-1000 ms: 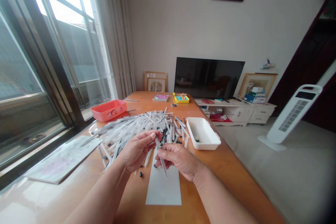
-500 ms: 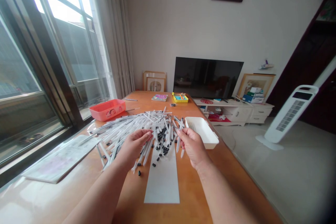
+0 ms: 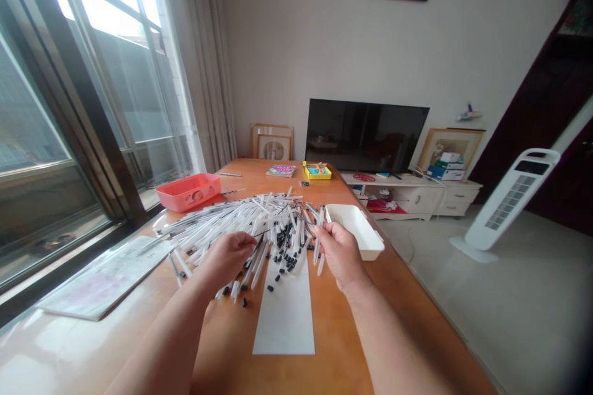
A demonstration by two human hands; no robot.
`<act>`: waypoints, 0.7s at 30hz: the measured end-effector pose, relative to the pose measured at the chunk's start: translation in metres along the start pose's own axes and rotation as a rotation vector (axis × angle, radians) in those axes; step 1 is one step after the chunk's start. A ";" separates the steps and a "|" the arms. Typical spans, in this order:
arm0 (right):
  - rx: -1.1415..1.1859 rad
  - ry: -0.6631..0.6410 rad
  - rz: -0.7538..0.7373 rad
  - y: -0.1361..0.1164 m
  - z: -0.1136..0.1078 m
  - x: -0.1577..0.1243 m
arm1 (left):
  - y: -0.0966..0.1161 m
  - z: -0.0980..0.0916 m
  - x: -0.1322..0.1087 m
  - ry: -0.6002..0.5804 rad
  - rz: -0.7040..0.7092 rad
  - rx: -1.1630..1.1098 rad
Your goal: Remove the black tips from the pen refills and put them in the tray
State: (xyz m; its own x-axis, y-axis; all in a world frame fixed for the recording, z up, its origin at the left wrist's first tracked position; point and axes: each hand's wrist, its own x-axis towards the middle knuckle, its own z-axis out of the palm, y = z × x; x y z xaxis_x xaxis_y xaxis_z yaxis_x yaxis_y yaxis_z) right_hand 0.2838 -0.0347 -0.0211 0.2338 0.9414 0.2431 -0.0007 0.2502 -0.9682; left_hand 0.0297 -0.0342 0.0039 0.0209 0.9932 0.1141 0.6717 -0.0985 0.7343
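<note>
Hands [image 3: 227, 257] [image 3: 340, 253] lower, pens [image 3: 231, 225] partly hidden beneath.

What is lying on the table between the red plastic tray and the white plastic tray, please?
In the head view, a large heap of white plastic pen tubes with some small black caps lies between the red plastic tray and the white plastic tray.

Glossy varnished wood on the worktop [image 3: 333, 345]; smooth, translucent plastic on the slim pen tubes [image 3: 236, 228]; matt black plastic on the small pen parts [image 3: 280, 257]; matt white paper in the long strip [image 3: 283, 315]; smooth plastic on the coral tray [image 3: 188, 191] and white tray [image 3: 356, 225].
</note>
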 end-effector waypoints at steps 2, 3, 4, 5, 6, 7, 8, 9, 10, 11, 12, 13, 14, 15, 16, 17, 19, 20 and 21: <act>-0.015 -0.003 -0.007 0.001 0.000 0.000 | -0.002 -0.003 -0.003 -0.074 0.025 0.165; -0.019 -0.006 -0.010 0.002 0.000 0.000 | -0.003 -0.005 -0.005 -0.117 0.025 0.248; -0.022 -0.009 -0.012 0.002 -0.001 0.000 | -0.003 -0.008 -0.007 -0.162 0.013 0.326; -0.024 -0.009 -0.014 0.003 -0.001 0.001 | -0.003 -0.012 -0.010 -0.207 -0.010 0.395; -0.026 -0.007 -0.015 0.003 -0.001 0.001 | -0.002 -0.015 -0.013 -0.247 -0.031 0.461; -0.026 -0.003 -0.015 0.002 -0.002 0.001 | -0.001 -0.019 -0.016 -0.267 -0.044 0.507; -0.024 0.001 -0.014 0.002 -0.002 0.001 | 0.000 -0.022 -0.018 -0.278 -0.049 0.543; -0.021 0.005 -0.013 0.002 -0.002 0.002 | 0.001 -0.025 -0.020 -0.288 -0.050 0.567; -0.017 0.008 -0.012 0.002 -0.002 0.002 | 0.003 -0.028 -0.022 -0.296 -0.051 0.581; -0.013 0.009 -0.010 0.001 -0.003 0.002 | 0.004 -0.029 -0.023 -0.304 -0.050 0.591; -0.009 0.010 -0.009 0.000 -0.003 0.002 | 0.005 -0.030 -0.024 -0.314 -0.050 0.596; -0.007 0.010 -0.008 0.000 -0.003 0.001 | 0.006 -0.030 -0.024 -0.323 -0.050 0.603; -0.005 0.009 -0.006 -0.001 -0.003 0.001 | 0.005 -0.030 -0.024 -0.330 -0.049 0.611; -0.001 0.010 -0.004 -0.001 -0.003 0.001 | 0.005 -0.029 -0.024 -0.336 -0.049 0.621; 0.003 0.011 0.000 -0.002 -0.003 0.001 | 0.003 -0.028 -0.024 -0.342 -0.049 0.632; 0.007 0.012 0.004 -0.002 -0.003 0.000 | 0.002 -0.027 -0.024 -0.349 -0.050 0.641; 0.015 0.015 0.012 -0.002 -0.003 0.000 | -0.002 -0.025 -0.024 -0.357 -0.051 0.651; 0.020 0.015 0.016 -0.002 -0.002 0.000 | -0.004 -0.024 -0.024 -0.358 -0.052 0.651; 0.024 0.014 0.019 -0.001 -0.002 0.000 | -0.006 -0.023 -0.023 -0.357 -0.053 0.651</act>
State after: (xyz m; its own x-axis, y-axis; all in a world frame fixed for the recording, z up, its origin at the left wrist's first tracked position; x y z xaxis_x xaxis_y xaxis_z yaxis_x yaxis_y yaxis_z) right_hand 0.2862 -0.0354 -0.0200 0.2473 0.9427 0.2238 -0.0286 0.2379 -0.9709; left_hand 0.0080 -0.0582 0.0124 0.1411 0.9660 -0.2165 0.9790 -0.1036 0.1754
